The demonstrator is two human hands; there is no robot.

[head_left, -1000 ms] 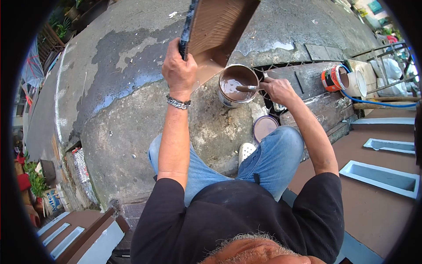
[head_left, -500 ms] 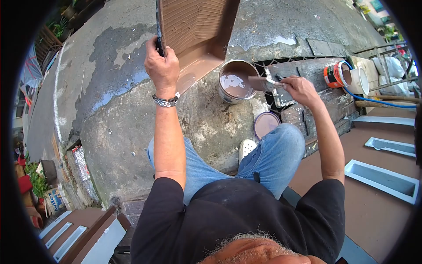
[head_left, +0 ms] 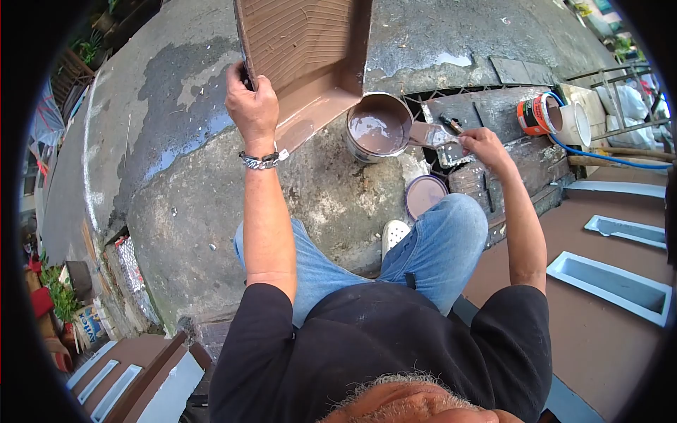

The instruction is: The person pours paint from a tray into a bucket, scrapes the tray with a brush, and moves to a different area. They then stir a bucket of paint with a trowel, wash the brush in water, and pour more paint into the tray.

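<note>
Paint tray [head_left: 303, 42]: tilted beside bucket [head_left: 367, 156], likely stiff, slippery where wet; best hold, side rim, gripped by left hand's [head_left: 252, 109] fingers. Brush [head_left: 425, 134]: at bucket rim, likely light; handle pinched in right hand's [head_left: 486, 149] fingers.

Two hands [head_left: 252, 106] [head_left: 486, 149], three buckets [head_left: 367, 152] [head_left: 530, 118] [head_left: 581, 124] and one tray [head_left: 303, 49] show.

Bucket [head_left: 361, 151] on pavement [head_left: 282, 187], nr L edge of boards [head_left: 502, 106]; paint [head_left: 377, 132] inside. Tray [head_left: 305, 44] beyond/L. Lid [head_left: 426, 197] nearer, sl. R. Pail [head_left: 530, 118] + tub [head_left: 581, 128] adj., boards' R end.
</note>
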